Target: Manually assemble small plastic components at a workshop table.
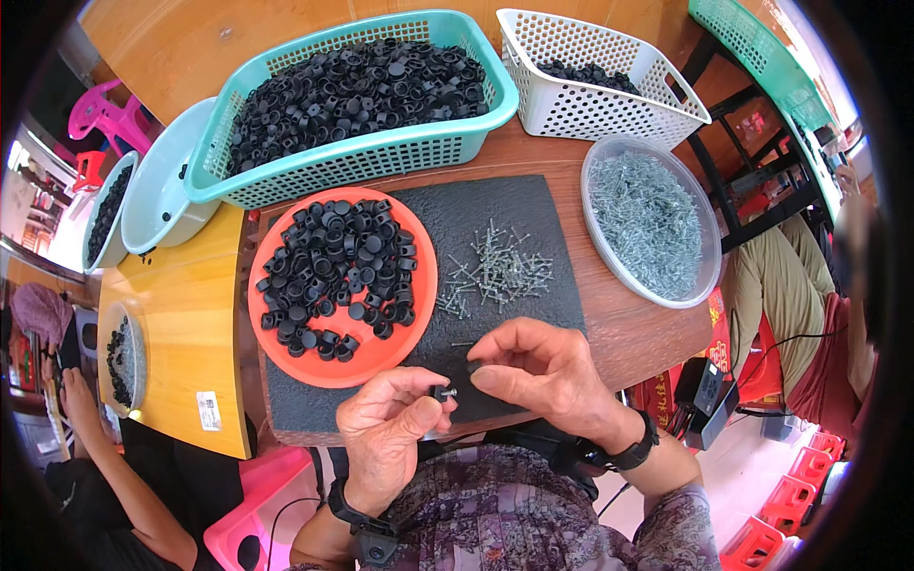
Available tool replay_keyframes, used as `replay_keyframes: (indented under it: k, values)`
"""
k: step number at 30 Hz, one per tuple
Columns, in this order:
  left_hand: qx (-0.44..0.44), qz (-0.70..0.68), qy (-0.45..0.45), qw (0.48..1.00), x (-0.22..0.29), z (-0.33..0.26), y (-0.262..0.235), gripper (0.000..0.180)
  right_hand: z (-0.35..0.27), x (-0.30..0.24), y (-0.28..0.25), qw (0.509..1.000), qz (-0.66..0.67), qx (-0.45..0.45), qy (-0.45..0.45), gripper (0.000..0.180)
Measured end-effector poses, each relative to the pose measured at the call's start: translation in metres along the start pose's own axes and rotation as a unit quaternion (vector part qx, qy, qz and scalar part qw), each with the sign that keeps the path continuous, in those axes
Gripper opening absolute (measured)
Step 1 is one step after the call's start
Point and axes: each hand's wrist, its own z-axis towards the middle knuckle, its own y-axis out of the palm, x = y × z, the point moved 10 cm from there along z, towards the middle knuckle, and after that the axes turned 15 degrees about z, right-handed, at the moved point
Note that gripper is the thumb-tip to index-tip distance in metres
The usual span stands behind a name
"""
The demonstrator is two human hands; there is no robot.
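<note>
A: Count the containers.
B: Two baskets [381, 152], one orange plate [419, 314], one clear dish [705, 276], one mat [562, 305] with loose nails [495, 271].
A: And the hands?
B: Left hand [386, 433] pinches a small black cap [441, 391]; right hand [543, 366] fingertips are pressed together just beside it, above the mat's near edge.

A wooden table [619, 328] carries a black mat [533, 214], two baskets, a clear dish — perhaps plastic — of nails.

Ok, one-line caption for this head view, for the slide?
Left hand pinches a small black cap facing the right hand, beside an orange plate of caps and loose screws.
</note>
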Motion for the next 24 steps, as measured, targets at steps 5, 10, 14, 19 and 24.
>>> replay_keyframes:
  k: [5, 10, 14, 19, 24]
  values:
    - [-0.032, 0.016, 0.022, 0.999, 0.007, 0.001, 0.014, 0.027, -0.004, 0.018, -0.006, 0.987, 0.16, -0.014, 0.032, 0.022]
    - [-0.004, 0.068, 0.023, 0.997, 0.016, 0.0, 0.019, 0.029, -0.009, 0.024, 0.003, 0.946, 0.312, -0.07, 0.052, 0.022]
    - [-0.012, 0.112, 0.062, 0.992, 0.022, -0.001, 0.022, 0.027, -0.009, 0.028, 0.001, 0.944, 0.32, -0.064, 0.041, 0.022]
    - [-0.022, 0.267, 0.138, 0.953, 0.04, -0.001, 0.028, 0.02, -0.01, 0.029, -0.001, 0.942, 0.326, -0.064, 0.039, 0.024]
    - [-0.001, 0.349, 0.175, 0.921, 0.05, -0.004, 0.029, 0.019, -0.01, 0.03, 0.0, 0.944, 0.323, -0.059, 0.038, 0.024]
